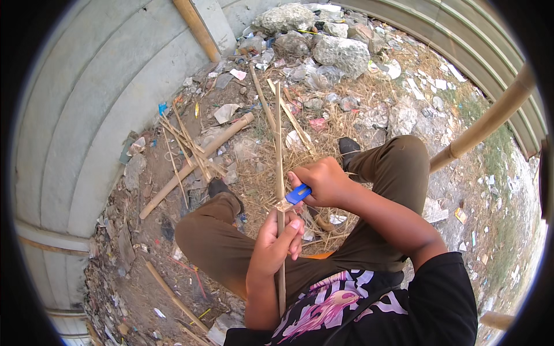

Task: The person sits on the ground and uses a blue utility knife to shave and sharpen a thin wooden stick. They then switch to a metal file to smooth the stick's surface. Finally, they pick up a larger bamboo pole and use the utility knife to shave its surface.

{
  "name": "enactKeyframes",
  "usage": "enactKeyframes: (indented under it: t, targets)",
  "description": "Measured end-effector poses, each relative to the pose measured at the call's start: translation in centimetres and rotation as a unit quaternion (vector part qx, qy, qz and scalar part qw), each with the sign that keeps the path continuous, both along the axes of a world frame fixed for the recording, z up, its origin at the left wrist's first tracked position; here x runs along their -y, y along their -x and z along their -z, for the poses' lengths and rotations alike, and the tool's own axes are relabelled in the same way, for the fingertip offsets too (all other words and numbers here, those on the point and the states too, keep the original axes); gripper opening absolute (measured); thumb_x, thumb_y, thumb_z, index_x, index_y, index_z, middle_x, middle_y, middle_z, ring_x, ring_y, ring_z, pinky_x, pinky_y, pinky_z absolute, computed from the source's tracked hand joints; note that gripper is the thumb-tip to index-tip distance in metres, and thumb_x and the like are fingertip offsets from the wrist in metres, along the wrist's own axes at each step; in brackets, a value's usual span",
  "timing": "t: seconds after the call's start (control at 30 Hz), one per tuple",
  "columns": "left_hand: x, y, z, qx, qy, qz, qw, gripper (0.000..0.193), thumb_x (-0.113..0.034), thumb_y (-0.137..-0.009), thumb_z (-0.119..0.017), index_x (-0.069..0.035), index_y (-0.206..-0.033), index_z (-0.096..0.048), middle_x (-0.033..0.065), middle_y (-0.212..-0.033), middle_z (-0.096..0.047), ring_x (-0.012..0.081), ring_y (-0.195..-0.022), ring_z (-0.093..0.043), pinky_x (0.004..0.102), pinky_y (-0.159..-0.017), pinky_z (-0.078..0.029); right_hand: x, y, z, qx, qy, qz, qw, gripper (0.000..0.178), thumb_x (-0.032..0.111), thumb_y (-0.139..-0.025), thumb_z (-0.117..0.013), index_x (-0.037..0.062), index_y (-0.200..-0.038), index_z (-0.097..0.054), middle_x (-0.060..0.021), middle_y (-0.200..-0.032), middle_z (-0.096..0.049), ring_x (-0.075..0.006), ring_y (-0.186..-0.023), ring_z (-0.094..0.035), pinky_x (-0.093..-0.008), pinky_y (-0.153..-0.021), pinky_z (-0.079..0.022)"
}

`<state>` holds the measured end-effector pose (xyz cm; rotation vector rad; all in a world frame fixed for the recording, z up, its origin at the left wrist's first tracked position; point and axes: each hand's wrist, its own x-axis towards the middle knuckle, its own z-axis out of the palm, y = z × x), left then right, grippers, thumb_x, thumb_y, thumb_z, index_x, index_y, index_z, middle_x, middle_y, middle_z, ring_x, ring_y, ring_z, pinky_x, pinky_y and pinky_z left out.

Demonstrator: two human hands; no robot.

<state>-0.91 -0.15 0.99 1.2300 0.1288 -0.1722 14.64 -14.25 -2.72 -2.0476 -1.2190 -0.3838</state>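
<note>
A long, narrow bamboo strip (pixel 279 144) stands nearly upright in the picture, running from beyond my feet back toward my body. My left hand (pixel 280 235) wraps round its lower part, fingers closed. Just above that grip, my right hand (pixel 323 183) is closed on a blue-handled utility knife (pixel 298 194). The knife's blade end meets the strip, where a pale, roughly cut patch with shavings shows. Most of the knife's handle is hidden inside my right fist.
A thick bamboo pole (pixel 196 165) and several split bamboo pieces (pixel 184 141) lie on the littered ground at left. Large rocks (pixel 341 55) sit at the far side. A grey panel wall (pixel 86 132) curves along the left; a bamboo post (pixel 485 124) slants at right.
</note>
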Motion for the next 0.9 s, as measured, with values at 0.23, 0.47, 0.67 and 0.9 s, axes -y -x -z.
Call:
enactKeyframes:
  t: [0.23, 0.47, 0.67, 0.9]
  targets:
    - [0.2, -0.6, -0.2, -0.066, -0.098, -0.037, 0.992, 0.031, -0.023, -0.107, -0.043, -0.002, -0.13, -0.048, 0.0003, -0.081, -0.05, 0.0038, -0.06, -0.043, 0.0207, -0.048, -0.039, 0.5, 0.0, 0.1, 0.023, 0.041, 0.06, 0.997, 0.024, 0.02, -0.091, -0.061, 0.0085, -0.07, -0.057, -0.0078, -0.054, -0.055, -0.0302, -0.048, -0.058, -0.0423, -0.044, -0.044]
    - [0.3, -1.2, 2.4, -0.013, -0.265, -0.121, 0.956, 0.026, -0.023, -0.107, -0.044, -0.004, -0.122, -0.054, -0.003, -0.075, -0.048, 0.0021, -0.056, -0.041, 0.0207, -0.049, -0.035, 0.4, -0.3, 0.7, -0.005, 0.114, 0.123, 0.986, 0.023, 0.023, -0.089, -0.062, 0.0081, -0.072, -0.059, -0.0095, -0.053, -0.057, -0.0314, -0.044, -0.058, -0.0435, -0.044, -0.045]
    - [0.3, -1.1, 2.7, 0.009, -0.343, -0.122, 0.931, 0.022, -0.022, -0.107, -0.045, -0.004, -0.108, -0.057, -0.0023, -0.068, -0.051, 0.0029, -0.055, -0.044, 0.0228, -0.05, -0.036, -0.9, 0.4, 1.6, 0.012, 0.103, 0.155, 0.982, 0.026, 0.022, -0.089, -0.061, 0.0072, -0.069, -0.057, -0.0099, -0.052, -0.057, -0.03, -0.043, -0.058, -0.0426, -0.043, -0.046]
    - [0.7, -1.1, 2.7, -0.013, -0.331, -0.129, 0.935, 0.024, -0.023, -0.107, -0.043, -0.003, -0.104, -0.057, -0.0016, -0.07, -0.052, 0.0038, -0.055, -0.044, 0.0237, -0.05, -0.037, -1.4, -1.0, 2.6, 0.028, 0.083, 0.163, 0.983, 0.03, 0.024, -0.094, -0.059, 0.0073, -0.069, -0.057, -0.0093, -0.052, -0.058, -0.0291, -0.043, -0.059, -0.0414, -0.043, -0.047]
